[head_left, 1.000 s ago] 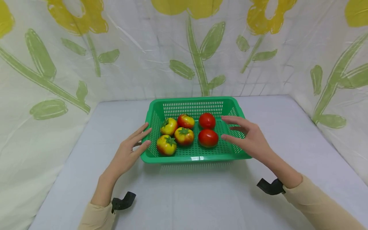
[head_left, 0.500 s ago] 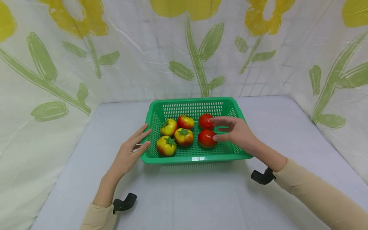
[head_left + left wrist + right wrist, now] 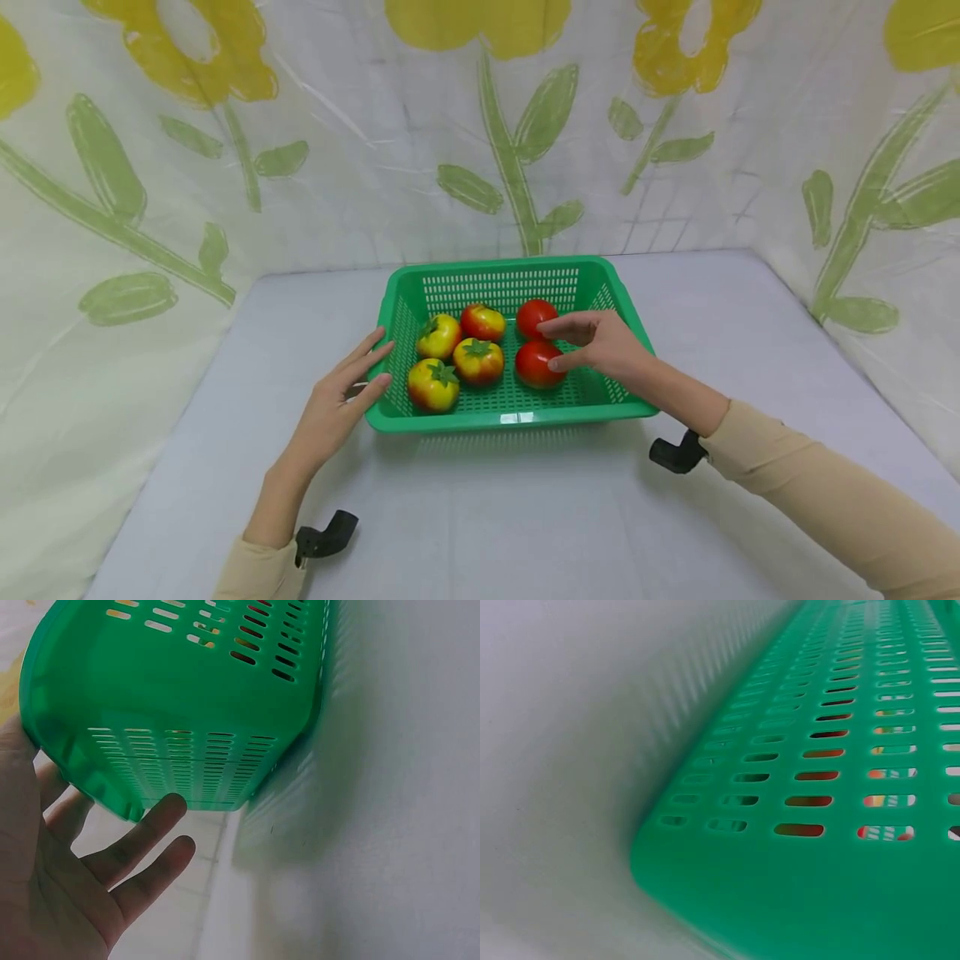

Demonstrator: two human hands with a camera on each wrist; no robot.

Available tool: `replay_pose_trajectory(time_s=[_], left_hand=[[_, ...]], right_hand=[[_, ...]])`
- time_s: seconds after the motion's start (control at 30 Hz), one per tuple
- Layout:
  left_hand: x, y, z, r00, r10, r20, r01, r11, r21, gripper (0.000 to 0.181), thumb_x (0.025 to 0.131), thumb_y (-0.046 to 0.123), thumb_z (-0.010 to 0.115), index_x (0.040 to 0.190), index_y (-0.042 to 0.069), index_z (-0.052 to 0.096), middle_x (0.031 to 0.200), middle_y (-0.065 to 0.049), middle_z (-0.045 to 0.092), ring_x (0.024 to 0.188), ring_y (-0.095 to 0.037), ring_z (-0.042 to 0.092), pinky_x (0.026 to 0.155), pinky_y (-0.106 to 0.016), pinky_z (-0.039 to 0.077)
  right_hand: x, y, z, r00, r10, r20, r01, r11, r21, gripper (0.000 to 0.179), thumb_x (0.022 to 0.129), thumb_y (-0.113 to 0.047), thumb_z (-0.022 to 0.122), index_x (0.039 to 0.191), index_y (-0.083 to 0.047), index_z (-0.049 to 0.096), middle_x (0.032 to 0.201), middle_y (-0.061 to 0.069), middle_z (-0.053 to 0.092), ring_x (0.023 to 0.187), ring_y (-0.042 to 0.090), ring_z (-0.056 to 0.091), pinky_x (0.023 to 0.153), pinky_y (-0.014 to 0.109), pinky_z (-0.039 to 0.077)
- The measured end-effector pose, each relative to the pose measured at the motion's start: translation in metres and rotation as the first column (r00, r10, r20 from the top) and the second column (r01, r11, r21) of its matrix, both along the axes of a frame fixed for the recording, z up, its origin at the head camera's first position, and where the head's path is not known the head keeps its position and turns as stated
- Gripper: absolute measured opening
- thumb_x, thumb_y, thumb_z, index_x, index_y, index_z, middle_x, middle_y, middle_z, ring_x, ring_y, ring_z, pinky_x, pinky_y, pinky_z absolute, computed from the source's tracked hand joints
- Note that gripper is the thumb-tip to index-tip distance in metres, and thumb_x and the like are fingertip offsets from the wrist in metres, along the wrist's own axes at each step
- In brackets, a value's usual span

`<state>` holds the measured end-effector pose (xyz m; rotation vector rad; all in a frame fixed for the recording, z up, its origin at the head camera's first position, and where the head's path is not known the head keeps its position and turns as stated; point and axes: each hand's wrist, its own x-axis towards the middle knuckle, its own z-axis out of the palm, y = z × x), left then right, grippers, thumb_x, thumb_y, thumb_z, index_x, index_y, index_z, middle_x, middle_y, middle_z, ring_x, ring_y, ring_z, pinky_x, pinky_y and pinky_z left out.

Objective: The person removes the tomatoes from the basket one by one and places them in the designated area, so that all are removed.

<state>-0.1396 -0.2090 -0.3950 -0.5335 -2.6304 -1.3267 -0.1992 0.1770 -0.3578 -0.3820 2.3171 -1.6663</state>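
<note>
A green plastic basket with slotted walls stands on the table. Two smooth red tomatoes lie in its right half, one behind the other. Several yellow-and-red fruits, tomato-like, some showing green leafy tops, fill its left half. My right hand reaches over the basket's right side, its thumb at the front red tomato and its fingers before the rear one; whether they touch is unclear. At the left rim rests my left hand, fingers loosely spread along it. The right wrist view shows the basket's slotted wall, not the hand.
A pale cloth covers the table around the basket. Behind it hangs a white curtain printed with yellow flowers and green leaves. Each wrist carries a small black camera mount.
My right hand has moved left, from the basket's right side to over the red tomatoes. The left hand has stayed at the left rim. The head view has shifted slightly.
</note>
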Motion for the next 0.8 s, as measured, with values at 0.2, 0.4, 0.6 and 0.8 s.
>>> replay_pose_trajectory(time_s=[0.2, 0.4, 0.6, 0.8], left_hand=[[0.0007, 0.0002, -0.0002, 1.0, -0.001, 0.012, 0.001, 1.0, 0.014, 0.046, 0.103, 0.03, 0.055, 0.148, 0.023, 0.048, 0.156, 0.017, 0.028, 0.138, -0.016, 0.036, 0.094, -0.044, 0.047], [0.001, 0.0002, 0.0, 1.0, -0.005, 0.015, 0.005, 1.0, 0.015, 0.046, 0.103, 0.029, 0.055, 0.148, 0.023, 0.047, 0.156, 0.017, 0.028, 0.139, -0.016, 0.034, 0.094, -0.044, 0.047], [0.0006, -0.0003, -0.0009, 1.0, -0.009, 0.014, 0.008, 1.0, 0.016, 0.046, 0.103, 0.029, 0.055, 0.148, 0.022, 0.048, 0.156, 0.016, 0.028, 0.139, -0.016, 0.035, 0.093, -0.044, 0.048], [0.0018, -0.0004, 0.0009, 1.0, -0.017, 0.019, 0.017, 1.0, 0.014, 0.047, 0.103, 0.028, 0.055, 0.149, 0.022, 0.047, 0.157, 0.016, 0.027, 0.139, -0.015, 0.033, 0.094, -0.043, 0.047]], right_hand=[[-0.0016, -0.0011, -0.0014, 1.0, -0.002, 0.028, 0.001, 0.999, 0.044, 0.048, 0.079, 0.0, 0.081, 0.125, -0.001, 0.066, 0.124, 0.011, 0.066, 0.123, 0.028, 0.055, 0.099, 0.043, 0.044], [-0.0029, -0.0022, -0.0035, 0.999, 0.034, 0.035, -0.039, 0.991, 0.126, 0.047, 0.08, 0.002, 0.08, 0.125, -0.005, 0.068, 0.124, 0.008, 0.066, 0.124, 0.028, 0.054, 0.099, 0.044, 0.044], [-0.0044, -0.0042, -0.0066, 0.989, 0.138, 0.054, -0.144, 0.983, 0.115, 0.049, 0.08, 0.004, 0.078, 0.127, -0.002, 0.065, 0.125, 0.01, 0.065, 0.123, 0.028, 0.054, 0.092, 0.038, 0.049], [-0.0046, -0.0067, -0.0079, 0.965, 0.242, 0.1, -0.253, 0.96, 0.117, 0.053, 0.08, 0.002, 0.08, 0.13, -0.002, 0.062, 0.129, 0.011, 0.062, 0.126, 0.03, 0.051, 0.092, 0.036, 0.049]])
